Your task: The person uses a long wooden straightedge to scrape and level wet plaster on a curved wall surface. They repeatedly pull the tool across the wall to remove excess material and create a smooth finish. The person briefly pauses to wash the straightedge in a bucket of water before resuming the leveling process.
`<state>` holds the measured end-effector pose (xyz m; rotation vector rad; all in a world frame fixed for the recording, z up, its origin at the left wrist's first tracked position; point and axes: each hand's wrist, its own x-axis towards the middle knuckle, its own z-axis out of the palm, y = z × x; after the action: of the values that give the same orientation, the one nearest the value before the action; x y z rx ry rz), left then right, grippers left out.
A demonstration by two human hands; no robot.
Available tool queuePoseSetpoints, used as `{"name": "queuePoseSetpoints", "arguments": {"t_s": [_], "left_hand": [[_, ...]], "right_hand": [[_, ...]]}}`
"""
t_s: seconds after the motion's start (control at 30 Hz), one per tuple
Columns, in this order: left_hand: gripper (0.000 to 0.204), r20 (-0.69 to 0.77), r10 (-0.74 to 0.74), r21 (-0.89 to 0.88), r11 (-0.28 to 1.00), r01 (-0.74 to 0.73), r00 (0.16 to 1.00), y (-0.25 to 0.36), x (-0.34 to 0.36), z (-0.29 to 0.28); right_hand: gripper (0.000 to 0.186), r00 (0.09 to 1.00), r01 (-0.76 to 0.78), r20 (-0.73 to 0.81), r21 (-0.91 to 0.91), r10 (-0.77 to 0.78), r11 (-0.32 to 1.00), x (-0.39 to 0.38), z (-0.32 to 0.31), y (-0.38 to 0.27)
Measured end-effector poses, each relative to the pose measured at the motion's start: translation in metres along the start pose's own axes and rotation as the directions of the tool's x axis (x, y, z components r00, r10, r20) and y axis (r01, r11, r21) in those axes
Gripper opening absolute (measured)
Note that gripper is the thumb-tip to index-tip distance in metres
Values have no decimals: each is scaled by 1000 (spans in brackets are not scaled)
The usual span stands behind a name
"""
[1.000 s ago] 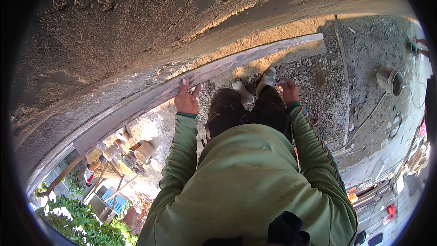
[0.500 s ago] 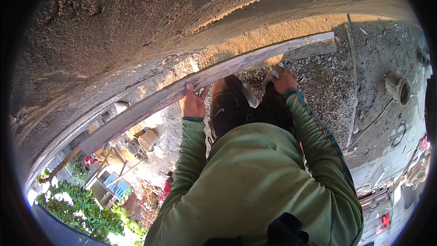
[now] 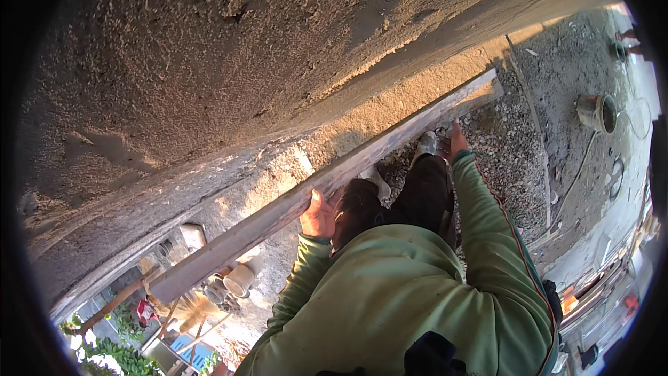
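Note:
A long, straight, grey mortar-smeared straightedge [image 3: 257,237] runs slantwise across the view, close to a rough plastered wall [image 3: 209,76]. My left hand [image 3: 319,217] grips it near the middle, thumb up on its face and fingers underneath. Toward its far right end, my right hand [image 3: 457,142] is at the lower edge, thumb pointing up against it; the fingers are partly hidden below. Wet-looking mortar covers the wall in coarse texture, with a smoother patch [image 3: 111,153] at left.
Gravel [image 3: 504,150] lies around my shoes. A bucket [image 3: 596,113] stands at right beside a hose [image 3: 572,182]. More buckets [image 3: 239,280] are grouped at lower left near wooden poles [image 3: 115,304] and a person in red [image 3: 145,312]. Another person's limbs [image 3: 630,42] show at far right.
The straightedge has tilted and its left end has dropped lower in view. My right hand has moved up from beside my knee to the straightedge. My left hand has kept its hold.

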<state>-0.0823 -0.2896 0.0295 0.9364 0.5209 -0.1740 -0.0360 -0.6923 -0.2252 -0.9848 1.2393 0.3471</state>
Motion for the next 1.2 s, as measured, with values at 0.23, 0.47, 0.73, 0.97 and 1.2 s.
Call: {"name": "queuePoseSetpoints", "arguments": {"t_s": [0.23, 0.47, 0.73, 0.97, 1.2], "left_hand": [[58, 39, 123, 68, 990, -126, 992, 95, -79, -117], [51, 5, 182, -187, 966, -178, 983, 145, -89, -211], [54, -343, 75, -148, 980, -133, 936, 128, -7, -210], [39, -370, 28, -155, 984, -92, 929, 118, 53, -207], [37, -578, 45, -150, 976, -160, 815, 145, 96, -220]], "right_hand": [[43, 968, -128, 232, 116, 99, 985, -29, 117, 87], [33, 958, -187, 230, 55, 170, 981, -119, 195, 143], [53, 887, 353, 240, 198, -395, 914, -165, 208, 10], [91, 794, 527, 139, 329, -592, 784, -160, 228, -46], [88, 813, 482, 166, 347, -559, 805, -119, 261, -18]]}}
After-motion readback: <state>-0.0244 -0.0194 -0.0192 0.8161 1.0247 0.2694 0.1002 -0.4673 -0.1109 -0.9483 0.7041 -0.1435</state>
